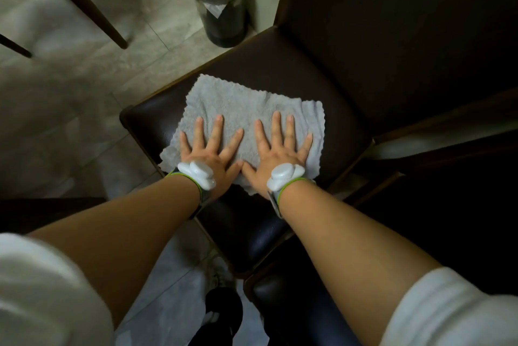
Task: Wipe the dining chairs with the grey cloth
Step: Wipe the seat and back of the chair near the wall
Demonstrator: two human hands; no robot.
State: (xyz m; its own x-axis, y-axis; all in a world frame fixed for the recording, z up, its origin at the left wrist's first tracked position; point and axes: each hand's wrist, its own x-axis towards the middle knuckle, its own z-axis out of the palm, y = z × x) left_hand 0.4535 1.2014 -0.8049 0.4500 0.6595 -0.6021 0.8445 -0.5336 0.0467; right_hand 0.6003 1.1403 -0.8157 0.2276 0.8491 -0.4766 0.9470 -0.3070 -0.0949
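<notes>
While both palms press flat on the grey cloth (246, 118), the left hand (210, 146) and the right hand (280, 146) lie side by side with fingers straight and spread, thumbs almost touching, gripping nothing. The cloth is spread over the dark padded seat (322, 85) of the nearest dining chair, towards the seat's 8 o'clock edge, and its near left corner already hangs past that rim.

Since only downward pressure holds the cloth, a push towards 8 o'clock could likely slide it off the seat onto the tiled floor (84, 110). The smooth upholstery may also let the cloth bunch under the palms, so that parts of the seat are skipped. A wide sweep towards 11 o'clock probably risks knocking the glass jar (221, 0) standing on the floor just beyond the seat corner.

By count: one cloth, two hands, two white wrist devices, one lidded jar. One chair is clearly under the cloth, and a second seat (297, 303) shows at 6 o'clock.
</notes>
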